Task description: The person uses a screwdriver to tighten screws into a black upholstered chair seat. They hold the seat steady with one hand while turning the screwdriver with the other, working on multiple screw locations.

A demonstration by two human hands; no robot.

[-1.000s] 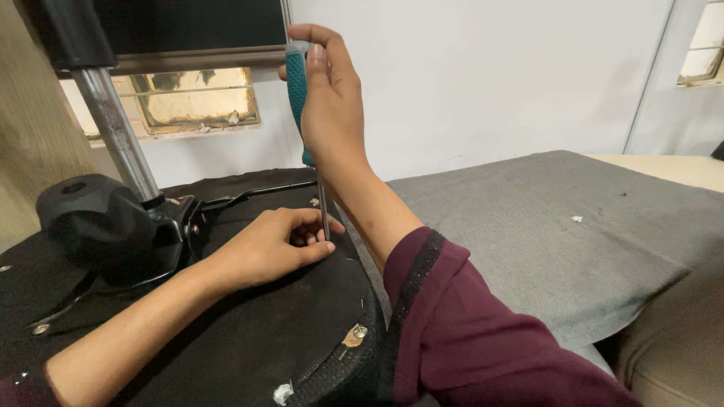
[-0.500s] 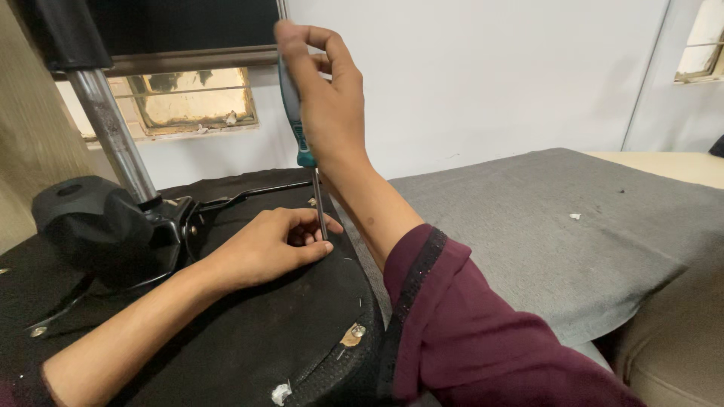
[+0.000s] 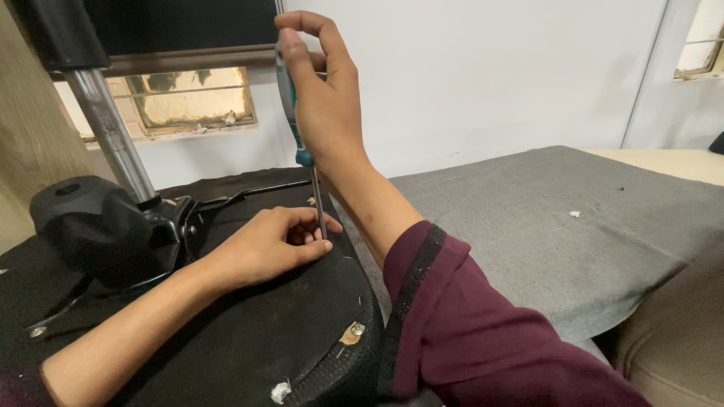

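Note:
My right hand (image 3: 324, 105) grips the teal handle of a screwdriver (image 3: 290, 113) held upright, its metal shaft (image 3: 318, 202) pointing down at the underside of an upturned black chair seat (image 3: 249, 339). My left hand (image 3: 275, 243) rests on the seat with its fingers pinched around the shaft's tip, hiding the screw or hole beneath. My maroon sleeve (image 3: 475, 332) crosses the seat's right edge.
The chair's black mechanism (image 3: 90, 230) and chrome column (image 3: 113, 143) rise at the left, with levers beside them. A screw with a torn tag (image 3: 353, 332) sits near the seat's rim. A grey cloth-covered surface (image 3: 558, 226) spreads to the right.
My right hand has shifted slightly left and turned on the screwdriver handle, fingers re-gripping the top. My left hand stays pinched at the tip.

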